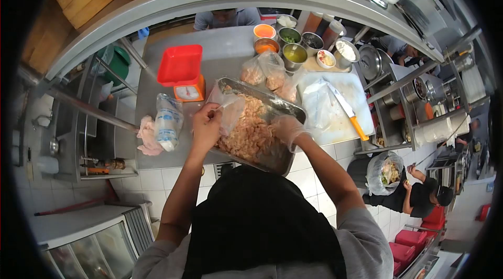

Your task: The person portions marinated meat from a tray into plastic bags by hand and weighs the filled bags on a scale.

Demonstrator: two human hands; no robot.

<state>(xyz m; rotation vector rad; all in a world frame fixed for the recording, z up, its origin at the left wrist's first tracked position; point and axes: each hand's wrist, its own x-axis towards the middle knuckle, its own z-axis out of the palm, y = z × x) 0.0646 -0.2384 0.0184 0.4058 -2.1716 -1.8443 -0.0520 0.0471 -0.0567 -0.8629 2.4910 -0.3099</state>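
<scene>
A metal tray [291, 109] of raw cut meat [245, 135] lies on the steel table in front of me. My left hand [207, 124], bare, pinches the edge of a clear plastic bag [230, 114] over the tray's left side. My right hand [288, 130], in a clear plastic glove, is down at the meat on the tray's right side; its fingers are partly hidden, and what they hold cannot be made out. Filled bags of meat [273, 72] rest just behind the tray. Left of the tray stands an orange scale [191, 92] with a red pan [179, 64].
A white cutting board [335, 127] bears a knife with an orange handle [359, 128]. Bowls of sauces and toppings [295, 54] stand at the back. A blue-printed plastic pack [168, 122] and a pink cloth [150, 136] lie left. People are behind the table and at right, near a bin [359, 173].
</scene>
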